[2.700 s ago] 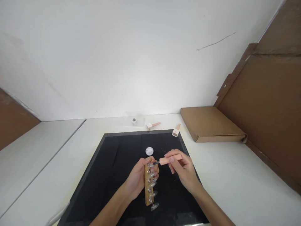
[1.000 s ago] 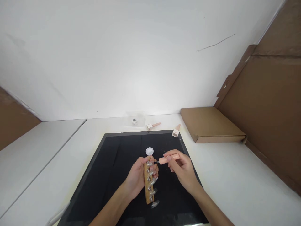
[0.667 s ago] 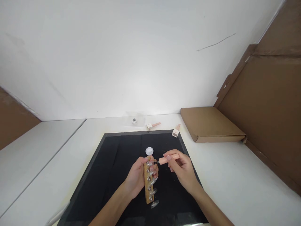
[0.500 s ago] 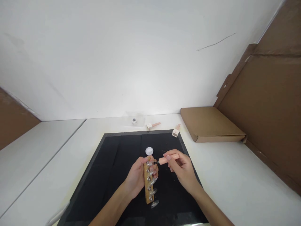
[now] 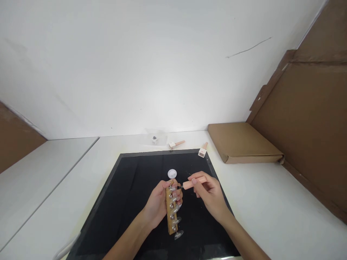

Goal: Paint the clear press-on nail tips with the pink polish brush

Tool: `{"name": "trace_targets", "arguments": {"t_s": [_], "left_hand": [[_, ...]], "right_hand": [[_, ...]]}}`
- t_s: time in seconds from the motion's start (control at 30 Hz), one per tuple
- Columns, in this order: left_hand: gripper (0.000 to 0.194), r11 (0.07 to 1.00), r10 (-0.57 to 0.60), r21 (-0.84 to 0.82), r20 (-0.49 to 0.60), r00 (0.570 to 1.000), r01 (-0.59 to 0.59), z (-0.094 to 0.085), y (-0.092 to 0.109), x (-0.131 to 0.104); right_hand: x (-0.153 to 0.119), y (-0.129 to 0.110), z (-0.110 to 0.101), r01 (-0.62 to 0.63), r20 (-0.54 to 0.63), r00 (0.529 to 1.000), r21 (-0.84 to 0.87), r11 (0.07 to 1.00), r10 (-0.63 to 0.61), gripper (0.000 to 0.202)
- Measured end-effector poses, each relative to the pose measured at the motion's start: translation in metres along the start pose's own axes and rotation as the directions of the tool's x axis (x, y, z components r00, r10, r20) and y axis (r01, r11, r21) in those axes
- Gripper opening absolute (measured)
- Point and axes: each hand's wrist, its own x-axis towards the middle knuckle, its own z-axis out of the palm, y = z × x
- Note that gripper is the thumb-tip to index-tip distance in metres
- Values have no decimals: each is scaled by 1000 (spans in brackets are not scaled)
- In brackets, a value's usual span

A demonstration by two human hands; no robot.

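My left hand (image 5: 157,204) grips a narrow wooden nail-tip stand (image 5: 171,213) near its top end. Several clear false nail tips (image 5: 177,220) stick out from its right side on small metal balls. Between the fingers and thumb of my right hand (image 5: 210,195) is a nail polish brush (image 5: 191,183) with a peach handle, pointing left. Its dark tip is at the topmost false nail; whether the bristles touch it is too small to tell. Just beyond the stand lies a small round white dish (image 5: 172,174).
A black mat (image 5: 141,173) covers the middle of the white table. At its far edge lie two small white bottles with peach handles, a left one (image 5: 172,145) and a right one (image 5: 202,152). A clear plastic bag (image 5: 159,138) lies behind. A flat cardboard box (image 5: 245,142) sits at right.
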Motion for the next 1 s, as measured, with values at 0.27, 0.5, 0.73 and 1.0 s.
{"name": "trace_targets", "arguments": {"t_s": [0.27,0.5,0.73,1.0], "left_hand": [[16,1000,0,2,-6,1000,0,1,0,0],[15,1000,-6,-27,6,1000,6,1,0,0],[17,1000,5,-6,1,1000,-5,0,1,-1],[20,1000,1,31,-13,1000,0,-1,-1,1]], "right_hand": [[1,-1,0,4,3,1000,3,1000,-4,28],[1,0,1,-3,7,1000,25,1000,3,24],[-2,5,-1,-16,6,1000,89,996,15,22],[-4,4,-4,107,160,980,93,990,-121,17]]}}
